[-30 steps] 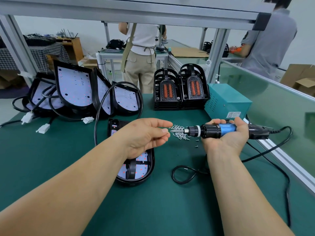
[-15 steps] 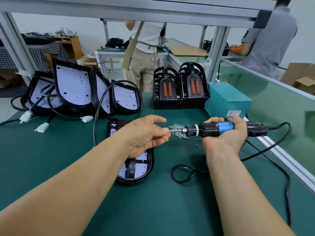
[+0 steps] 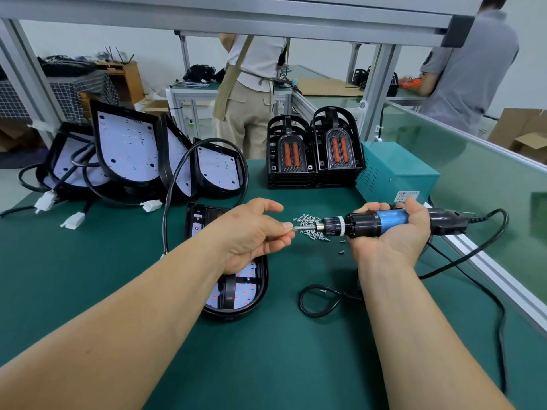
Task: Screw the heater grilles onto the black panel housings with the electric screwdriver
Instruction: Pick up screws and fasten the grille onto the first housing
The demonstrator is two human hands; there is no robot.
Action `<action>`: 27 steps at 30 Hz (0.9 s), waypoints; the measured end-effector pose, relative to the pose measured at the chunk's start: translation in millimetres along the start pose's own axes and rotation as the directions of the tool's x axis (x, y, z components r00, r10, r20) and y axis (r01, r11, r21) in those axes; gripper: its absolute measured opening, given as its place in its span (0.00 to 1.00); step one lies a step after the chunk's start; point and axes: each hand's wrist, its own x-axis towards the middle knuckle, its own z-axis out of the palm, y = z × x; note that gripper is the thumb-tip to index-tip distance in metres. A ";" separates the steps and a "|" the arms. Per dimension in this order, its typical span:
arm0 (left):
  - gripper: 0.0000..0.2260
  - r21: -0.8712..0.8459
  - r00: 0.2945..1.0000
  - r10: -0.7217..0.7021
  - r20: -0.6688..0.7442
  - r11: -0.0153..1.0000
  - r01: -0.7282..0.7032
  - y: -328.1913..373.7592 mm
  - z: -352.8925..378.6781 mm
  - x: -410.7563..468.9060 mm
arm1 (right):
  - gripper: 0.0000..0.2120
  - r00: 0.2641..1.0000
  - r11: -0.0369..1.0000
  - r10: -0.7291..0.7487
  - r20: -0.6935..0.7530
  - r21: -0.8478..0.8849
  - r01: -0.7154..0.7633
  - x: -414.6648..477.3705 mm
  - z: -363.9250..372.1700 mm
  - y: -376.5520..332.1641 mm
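left hand (image 3: 254,232) has closed in, pinching a tiny screw (image 3: 291,227) onto the tip of the screwdriver (image 3: 370,223) that the right hand (image 3: 393,235) grips; screwing can start soon.

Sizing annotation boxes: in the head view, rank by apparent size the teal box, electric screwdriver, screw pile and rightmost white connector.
1. teal box, largest in area.
2. electric screwdriver: longer across the picture but slimmer, and held nearer the camera, so these two are unsure.
3. screw pile.
4. rightmost white connector, smallest.

Black panel housing (image 3: 233,294) middle hidden under left hand (image 3: 251,235), pinched screw (image 3: 293,227) too small to tell, teal box (image 3: 396,173) label unreadable, electric screwdriver (image 3: 364,224) grip part-covered by right hand (image 3: 393,241)
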 end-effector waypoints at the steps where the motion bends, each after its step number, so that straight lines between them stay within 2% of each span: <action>1: 0.12 0.005 1.000 -0.001 0.003 1.000 0.001 0.1 -0.2 0.0 | 0.09 1.000 1.000 0.001 0.001 -0.002 -0.001 0.0 0.1 -0.1; 10: 0.10 -0.005 0.999 -0.035 0.012 0.999 0.035 1.1 -0.4 0.4 | 0.09 1.000 1.000 0.004 0.022 -0.009 -0.004 -1.9 1.5 -0.7; 22: 0.10 0.098 1.000 -0.012 -0.028 0.995 0.015 0.6 3.6 1.9 | 0.09 0.996 0.998 -0.030 0.082 -0.043 0.034 -6.1 2.2 -1.9; 25: 0.12 0.117 0.999 0.009 -0.031 0.993 -0.006 0.4 6.6 0.6 | 0.09 0.997 0.999 -0.038 0.069 -0.028 0.040 -6.3 2.9 -2.3; 27: 0.16 0.209 0.999 0.027 -0.028 0.978 -0.021 0.9 9.7 -0.6 | 0.09 0.997 0.999 -0.042 0.061 -0.021 0.043 -6.5 3.3 -2.5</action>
